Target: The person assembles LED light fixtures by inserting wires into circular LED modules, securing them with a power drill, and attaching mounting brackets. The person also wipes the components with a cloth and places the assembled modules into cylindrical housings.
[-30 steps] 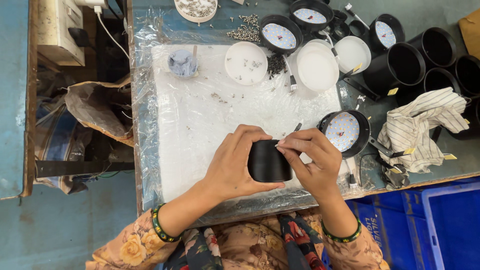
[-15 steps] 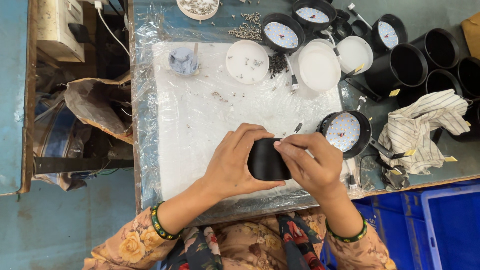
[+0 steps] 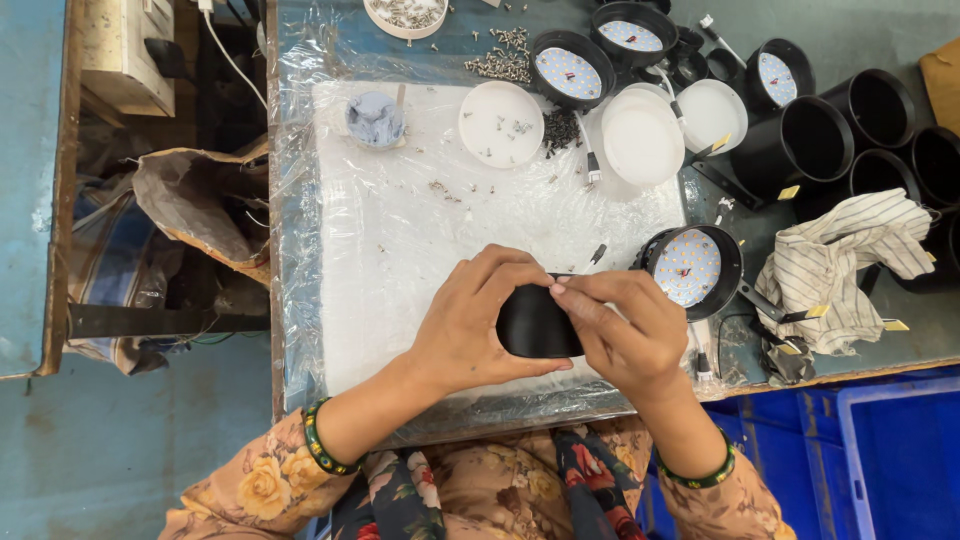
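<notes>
Both hands grasp a round black lamp housing (image 3: pixel 535 322) at lower centre of the frame, above the plastic-covered white counter (image 3: pixel 400 260); the left hand (image 3: pixel 470 325) cups its left side; the right hand (image 3: pixel 625 330) pinches its upper edge; a white-faced round LED lamp (image 3: pixel 690 268) lies just right.
</notes>
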